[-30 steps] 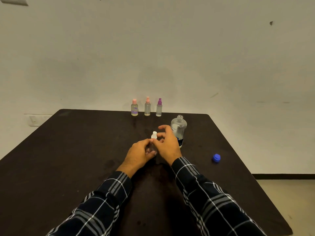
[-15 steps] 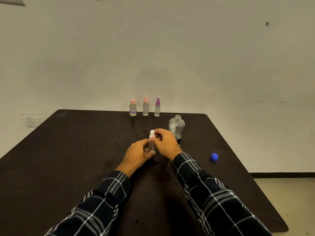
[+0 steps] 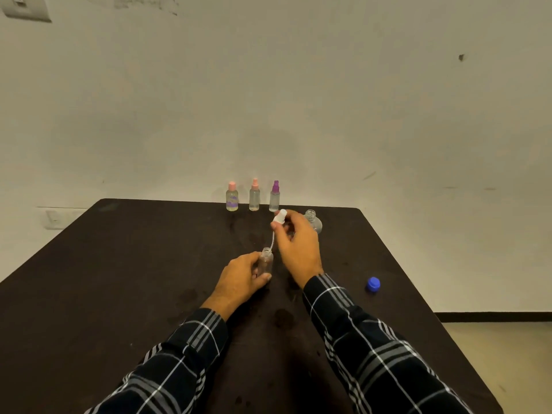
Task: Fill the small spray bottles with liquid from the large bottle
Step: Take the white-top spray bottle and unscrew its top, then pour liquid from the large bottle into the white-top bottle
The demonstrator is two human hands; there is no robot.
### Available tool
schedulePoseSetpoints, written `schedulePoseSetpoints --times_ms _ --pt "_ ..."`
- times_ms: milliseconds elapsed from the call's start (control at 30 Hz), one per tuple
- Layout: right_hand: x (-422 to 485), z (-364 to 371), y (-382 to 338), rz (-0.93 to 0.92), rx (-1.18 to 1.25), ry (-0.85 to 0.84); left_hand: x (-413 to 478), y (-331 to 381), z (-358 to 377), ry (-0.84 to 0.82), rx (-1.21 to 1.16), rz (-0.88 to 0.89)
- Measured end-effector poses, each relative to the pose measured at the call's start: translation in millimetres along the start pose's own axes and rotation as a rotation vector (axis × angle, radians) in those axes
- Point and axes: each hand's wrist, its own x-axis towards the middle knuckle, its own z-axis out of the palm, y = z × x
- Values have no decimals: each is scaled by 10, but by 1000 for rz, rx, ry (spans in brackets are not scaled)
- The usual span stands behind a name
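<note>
Left hand (image 3: pixel 239 274) grips the small bottle (image 3: pixel 265 261) upright mid-tabletop (image 3: pixel 119 264); right hand (image 3: pixel 298 246) pinches its white spray cap (image 3: pixel 280 218), tube tip at the neck.

large bottle (image 3: pixel 314 223) sitting mostly behind the right hand (image 3: pixel 298 246), only neck and shoulder showing | left hand (image 3: pixel 239 279) wrapping the small bottle (image 3: pixel 265 261), covering its base, fill level not telling | right hand masking part of the spray head (image 3: pixel 280 217) | sleeves (image 3: pixel 373 354) and table (image 3: pixel 119 264) running off the bottom edge | far bottles (image 3: pixel 254 195) showing labels too small to read
</note>
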Motion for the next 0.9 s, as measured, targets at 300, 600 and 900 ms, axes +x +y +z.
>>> schedulePoseSetpoints --times_ms 300,600,900 --pt "-151 15 252 -10 -295 -55 -24 -9 15 14 -15 1" --pt "-286 -90 445 199 -624 -697 -6 -10 38 -8 -47 -13" --pt "-74 -386 621 398 -212 173 -9 -14 15 -19 -71 -33"
